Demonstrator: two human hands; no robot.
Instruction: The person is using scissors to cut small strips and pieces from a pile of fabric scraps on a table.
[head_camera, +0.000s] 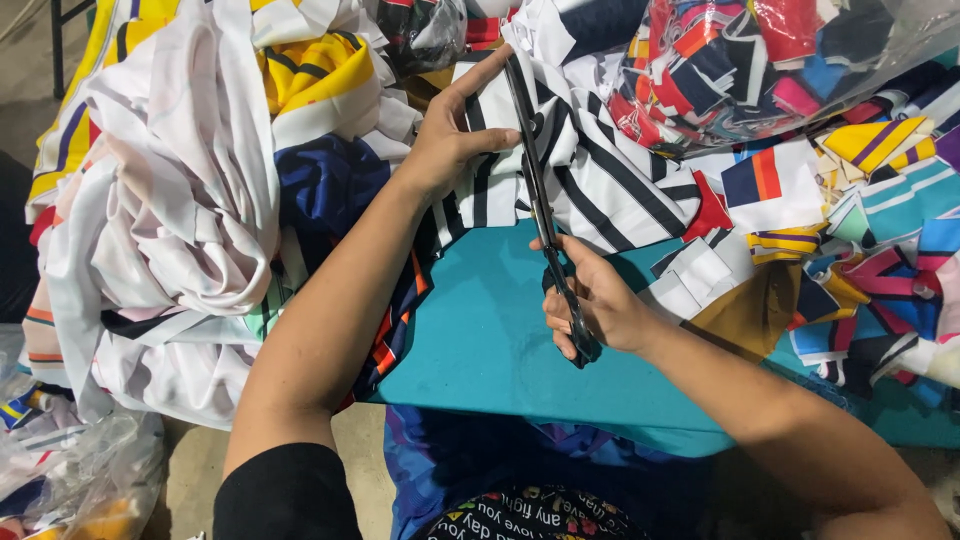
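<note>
Nearest you, your right hand (595, 300) grips the black handles of the scissors (545, 215) over the teal table (480, 340). Their long axis runs almost straight away from you, tips pointing far and slightly left, the blades showing no gap between them. Farther on, your left hand (450, 140) pinches the black-and-white striped fabric (600, 180) just left of the blades. That cloth looks light, limp and prone to slipping, so I judge holding it taut close beside the blades is best. Bright offcuts (870, 230) pile at right.
</note>
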